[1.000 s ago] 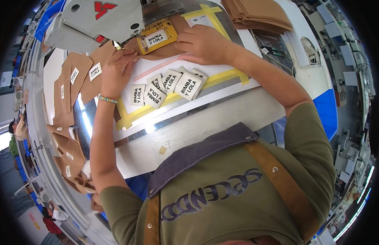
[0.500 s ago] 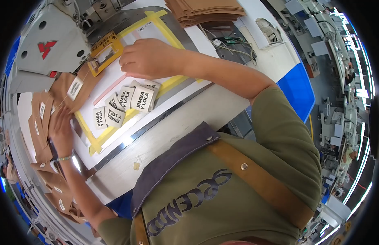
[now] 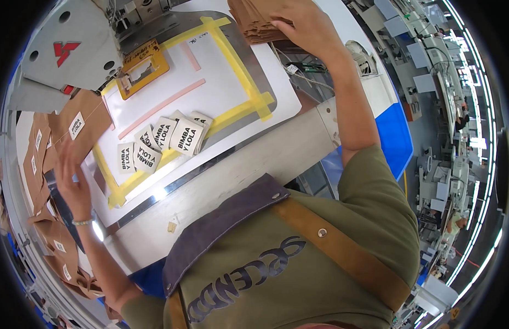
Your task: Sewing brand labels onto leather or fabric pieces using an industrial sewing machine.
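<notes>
My right hand (image 3: 309, 30) reaches over a stack of flat brown pieces (image 3: 252, 24) at the top, thumb stretched across the upper sheets and apart from the fingers, which are partly cut off by the picture's edge. On the left, my left hand (image 3: 73, 183) is slightly blurred, its fingers extended beside a brown piece (image 3: 93, 118) bearing a white label (image 3: 76, 125). More labelled brown pieces (image 3: 38, 159) hang in an overlapping row along the left edge. Loose white printed labels (image 3: 187, 135) lie in a small pile on the taped white work sheet (image 3: 221, 93).
A sewing machine head (image 3: 63, 49) fills the upper left, with a yellow clamp frame (image 3: 143, 71) beside it. Pink strips (image 3: 161, 109) mark the sheet inside yellow tape. Cables (image 3: 304, 77) run below the stack. A blue bin (image 3: 394, 137) stands at the right.
My right hand has moved from beside the yellow frame up and right to the brown stack. The labelled brown piece has shifted left, away from the frame. My left hand has come slightly left and down.
</notes>
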The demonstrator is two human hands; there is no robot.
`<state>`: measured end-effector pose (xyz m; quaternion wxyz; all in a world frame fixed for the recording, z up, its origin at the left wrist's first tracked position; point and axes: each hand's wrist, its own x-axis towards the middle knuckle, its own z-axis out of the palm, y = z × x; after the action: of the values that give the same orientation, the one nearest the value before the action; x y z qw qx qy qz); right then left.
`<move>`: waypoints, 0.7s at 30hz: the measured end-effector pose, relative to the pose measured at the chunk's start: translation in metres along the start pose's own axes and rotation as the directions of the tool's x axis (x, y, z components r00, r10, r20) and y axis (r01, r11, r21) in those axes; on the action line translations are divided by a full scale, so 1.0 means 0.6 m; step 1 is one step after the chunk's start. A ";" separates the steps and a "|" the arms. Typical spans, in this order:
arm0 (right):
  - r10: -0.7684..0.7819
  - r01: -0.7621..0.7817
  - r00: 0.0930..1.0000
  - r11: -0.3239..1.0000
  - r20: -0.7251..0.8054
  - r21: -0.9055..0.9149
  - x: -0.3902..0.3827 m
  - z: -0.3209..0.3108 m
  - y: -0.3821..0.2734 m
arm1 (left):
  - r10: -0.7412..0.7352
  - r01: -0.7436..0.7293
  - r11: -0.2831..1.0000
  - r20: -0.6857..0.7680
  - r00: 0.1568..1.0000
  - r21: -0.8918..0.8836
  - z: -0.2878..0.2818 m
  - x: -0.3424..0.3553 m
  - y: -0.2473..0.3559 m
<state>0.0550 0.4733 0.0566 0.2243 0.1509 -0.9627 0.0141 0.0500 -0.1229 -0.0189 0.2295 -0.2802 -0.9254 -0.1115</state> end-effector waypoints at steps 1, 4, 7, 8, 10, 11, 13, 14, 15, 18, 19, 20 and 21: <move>0.038 -0.038 0.999 0.999 0.018 0.038 0.000 0.004 0.002 | 0.033 -0.030 0.987 0.017 0.999 -0.161 0.006 0.005 0.042; 0.041 -0.042 0.999 0.999 -0.025 -0.031 0.002 0.012 0.006 | 0.087 0.011 0.937 0.263 0.961 -0.350 0.015 0.016 0.163; 0.015 -0.014 0.999 1.000 -0.045 0.012 0.007 0.013 0.013 | 0.223 -0.043 0.874 0.322 0.920 -0.483 0.023 0.042 0.237; 0.101 -0.101 0.995 0.995 0.016 0.014 0.009 0.014 0.016 | 0.255 -0.075 0.881 0.335 0.907 -0.467 0.025 0.053 0.251; 0.267 -0.269 0.955 0.963 0.132 0.002 0.013 0.015 0.024 | 0.329 -0.100 0.829 0.337 0.882 -0.550 0.035 0.073 0.276; 0.261 -0.271 0.960 0.957 0.103 0.105 0.018 0.018 0.027 | 0.366 -0.110 0.802 0.338 0.867 -0.587 0.039 0.082 0.284; 0.259 -0.261 0.965 0.916 0.048 0.305 0.022 0.021 0.031 | 0.404 -0.120 0.764 0.325 0.855 -0.634 0.047 0.096 0.295; 0.219 -0.225 0.974 0.920 0.055 0.320 0.022 0.021 0.033 | 0.422 -0.122 0.746 0.323 0.847 -0.655 0.050 0.101 0.299; 0.179 -0.190 0.982 0.923 0.064 0.334 0.019 0.020 0.034 | 0.402 -0.092 0.709 0.293 0.868 -0.699 0.053 0.104 0.301; -0.006 0.011 0.999 0.991 -0.033 0.133 0.006 0.017 0.034 | 0.351 -0.099 0.745 0.261 0.899 -0.660 0.047 0.109 0.289; -0.086 0.088 0.994 0.996 -0.074 0.016 0.004 0.019 0.034 | 0.330 -0.086 0.761 0.270 0.905 -0.643 0.045 0.110 0.283; -0.083 0.085 0.992 0.996 -0.100 0.017 0.003 0.020 0.035 | 0.310 -0.073 0.776 0.278 0.909 -0.626 0.041 0.111 0.275; -0.080 0.083 0.989 0.996 -0.126 0.019 0.002 0.023 0.035 | 0.287 -0.057 0.793 0.289 0.913 -0.607 0.038 0.111 0.268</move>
<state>0.0417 0.4919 0.0454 0.2828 0.1918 -0.9394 0.0260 0.0843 0.0473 0.0065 -0.0357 -0.4374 -0.8415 -0.3150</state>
